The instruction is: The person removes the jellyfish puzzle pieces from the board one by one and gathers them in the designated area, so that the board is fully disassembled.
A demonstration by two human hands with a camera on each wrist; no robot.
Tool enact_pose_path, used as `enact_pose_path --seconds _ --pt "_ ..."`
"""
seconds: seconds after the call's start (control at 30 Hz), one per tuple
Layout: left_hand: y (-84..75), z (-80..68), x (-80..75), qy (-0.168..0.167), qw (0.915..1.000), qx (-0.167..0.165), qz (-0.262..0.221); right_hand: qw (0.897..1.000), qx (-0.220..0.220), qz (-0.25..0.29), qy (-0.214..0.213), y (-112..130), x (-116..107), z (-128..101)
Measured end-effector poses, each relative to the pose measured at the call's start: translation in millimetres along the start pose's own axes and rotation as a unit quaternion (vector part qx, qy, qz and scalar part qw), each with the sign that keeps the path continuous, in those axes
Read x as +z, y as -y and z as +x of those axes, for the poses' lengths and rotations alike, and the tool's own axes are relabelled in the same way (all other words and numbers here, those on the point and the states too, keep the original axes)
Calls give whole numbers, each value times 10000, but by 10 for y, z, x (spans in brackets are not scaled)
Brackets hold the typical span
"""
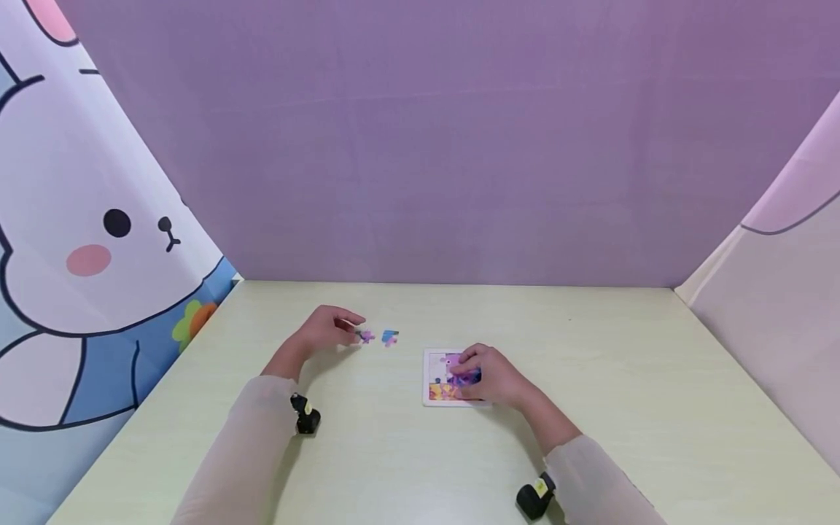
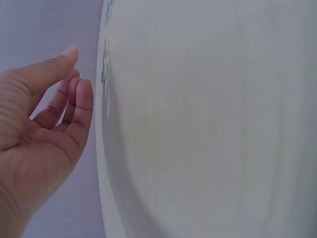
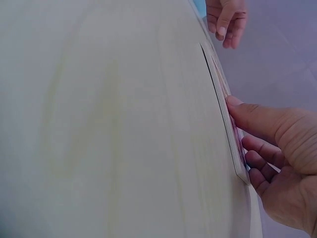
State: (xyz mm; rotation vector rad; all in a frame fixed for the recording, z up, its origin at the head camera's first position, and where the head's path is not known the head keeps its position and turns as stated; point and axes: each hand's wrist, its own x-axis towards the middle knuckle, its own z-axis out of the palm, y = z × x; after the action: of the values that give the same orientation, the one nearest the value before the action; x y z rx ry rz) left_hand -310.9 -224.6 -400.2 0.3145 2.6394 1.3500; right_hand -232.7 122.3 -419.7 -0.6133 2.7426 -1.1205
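Toward the back left of the table, my left hand hovers beside a small purple puzzle piece. In the left wrist view the fingers are loosely bent, with a gap between them and the piece. Another puzzle piece, blue and pink, lies just to the right. My right hand is over a white-framed jigsaw puzzle, covering its right part. The right wrist view has the thumb touching the board's face and the other fingers loosely bent near its edge. Pink, purple and yellow picture parts show on its left.
The pale wooden table meets a purple backdrop at its far edge. A cartoon-printed cloth hangs along the left side, and a pale cloth along the right. Black wrist cameras sit at both sleeves.
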Motion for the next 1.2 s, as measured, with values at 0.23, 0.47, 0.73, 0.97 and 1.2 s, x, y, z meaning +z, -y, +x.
enact_pose_path --seconds 0.23,0.47,0.73,0.97,1.2 --pt "-1 -39 -31 -71 10000 53 -18 10000 -84 -32 31 21 -6 1" --pt "-69 -136 -6 -190 9992 319 -171 9999 -119 -84 42 18 -11 5" --pt "-190 -198 71 -212 9962 746 -404 9999 -113 -104 22 17 -12 11" --pt "-300 -238 176 -36 9947 941 -423 9999 -112 -100 25 14 -10 13" --pt "-429 -301 309 195 9933 1013 -513 10000 -37 -63 12 15 -10 9"
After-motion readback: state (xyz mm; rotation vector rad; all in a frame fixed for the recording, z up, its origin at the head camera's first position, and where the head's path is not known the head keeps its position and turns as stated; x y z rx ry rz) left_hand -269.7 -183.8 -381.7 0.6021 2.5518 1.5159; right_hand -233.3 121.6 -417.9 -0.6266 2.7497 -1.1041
